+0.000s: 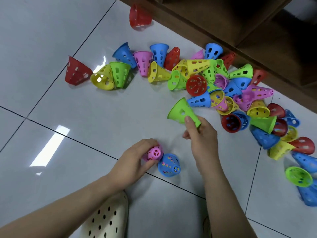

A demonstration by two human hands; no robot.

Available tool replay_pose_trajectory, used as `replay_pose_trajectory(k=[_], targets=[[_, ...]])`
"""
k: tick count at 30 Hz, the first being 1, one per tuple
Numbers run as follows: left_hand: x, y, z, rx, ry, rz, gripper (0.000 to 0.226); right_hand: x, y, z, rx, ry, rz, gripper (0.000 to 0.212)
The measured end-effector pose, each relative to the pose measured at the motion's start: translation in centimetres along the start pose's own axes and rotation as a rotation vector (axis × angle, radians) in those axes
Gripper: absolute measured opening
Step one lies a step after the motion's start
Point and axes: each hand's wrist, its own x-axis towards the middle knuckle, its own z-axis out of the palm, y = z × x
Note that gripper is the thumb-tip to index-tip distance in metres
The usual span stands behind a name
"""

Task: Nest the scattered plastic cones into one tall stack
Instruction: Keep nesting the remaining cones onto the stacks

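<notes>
Green perforated plastic cone (182, 112) held above the white glossy tiled floor (85, 117) by the right hand (199, 133), fingers (187, 121) curled around the narrow end, wide rim tilted up and to the left, clear of the floor. Pink perforated plastic cone (153, 152) gripped by the left hand (137, 158), fingers wrapped over the top and thumb under, spoked closed end facing the camera. Blue perforated plastic cone (169, 165) just beside the pink one on the right, standing on the floor, tilted, with other colours visible through the slots. Scattered pile of plastic cones (223, 86) in red, blue, yellow, green and pink spread across the floor beyond the hands, from the upper centre down the right side, most lying on their sides, several partly nested. Single red perforated cone (77, 73) at the left end of the group, touching a yellow one. Another red cone (139, 16) well apart at the top, near the dark wooden furniture (240, 23). Cream perforated plastic shoe (106, 219) at the bottom edge, under the left forearm.
</notes>
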Motion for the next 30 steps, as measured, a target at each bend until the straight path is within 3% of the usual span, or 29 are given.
replay_pose_trajectory(k=[4, 6, 12, 17, 30], targets=[[0.5, -0.6, -0.1, 0.059, -0.042, 0.025, 0.043, -5.1, 0.9, -2.4, 0.080, 0.046, 0.056, 0.006], [0.9, -0.7, -0.3, 0.091, -0.035, 0.034, 0.044, -7.2, 1.6, -3.1, 0.047, 0.063, 0.040, 0.018], [1.5, -0.8, -0.6, 0.122, 0.002, 0.023, 0.043, -9.7, 4.7, -3.1, -0.305, 0.084, -0.078, 0.031], [1.6, -1.1, -0.8, 0.153, -0.001, 0.028, 0.043, -9.5, 7.9, -0.8, -0.489, -0.018, -0.165, 0.032], [2.3, -1.4, -1.1, 0.268, 0.014, 0.036, 0.047, -5.4, 9.3, 2.5, -0.235, 0.135, -0.161, 0.042]])
